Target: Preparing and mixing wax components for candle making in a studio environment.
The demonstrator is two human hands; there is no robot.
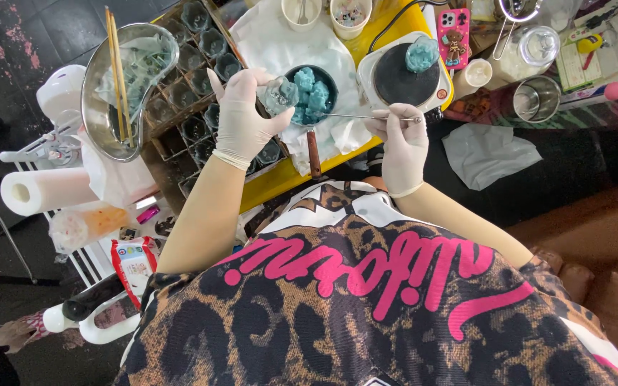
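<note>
**Gloved hands at work over a pan of blue bear shapes**

Near the top centre of the frame, the person's left hand (243, 118), in a white glove, is closed around a small clear glass cup (279, 94) that seems to have a pale blue bear figure inside it, thumb on one side and fingers wrapped behind. The right hand (402, 143), also gloved, pinches a thin metal pick (355, 116) between thumb and fingertips, its tip pointing left toward the cup. Just behind both hands sits a small dark pan (327, 75) with a wooden handle, holding several blue bear-shaped pieces (310, 89). To its right, another blue bear (422, 53) rests on a round hot plate (403, 78). At upper left a steel bowl (126, 89) with wooden chopsticks (118, 68) stands beside a crate of empty glass cups (194, 107).

It looks like the figure is being seated or tidied in the cup; the next move calls for a steady cup and a light touch with the pick.
</note>
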